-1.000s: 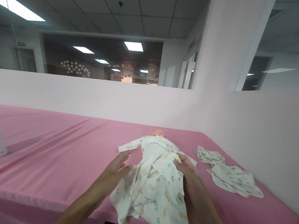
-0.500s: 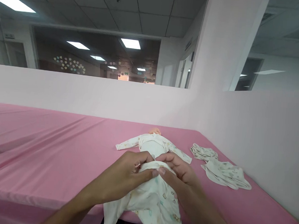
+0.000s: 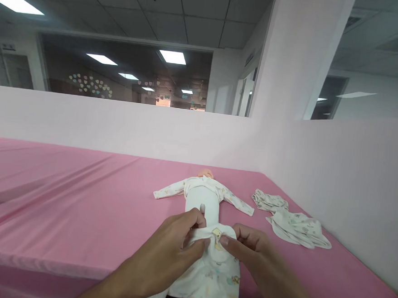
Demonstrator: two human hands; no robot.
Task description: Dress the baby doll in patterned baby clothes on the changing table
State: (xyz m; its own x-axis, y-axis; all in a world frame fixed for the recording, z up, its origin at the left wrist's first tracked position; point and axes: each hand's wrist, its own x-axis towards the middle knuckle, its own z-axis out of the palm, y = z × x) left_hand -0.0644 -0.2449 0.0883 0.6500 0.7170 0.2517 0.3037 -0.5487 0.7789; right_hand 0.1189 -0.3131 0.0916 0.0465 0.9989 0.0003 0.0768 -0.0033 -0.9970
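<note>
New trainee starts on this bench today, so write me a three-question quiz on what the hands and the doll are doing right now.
1. True or false: both hands pinch the waistband of the printed baby trousers.
2. Which side of the doll does the spare garment lie on? A) the person's left B) the person's right C) under the doll
3. Fill in: the doll lies on its ____ on the pink table cover.

Key
1. True: left hand and right hand both grip the waistband.
2. B
3. back
</note>
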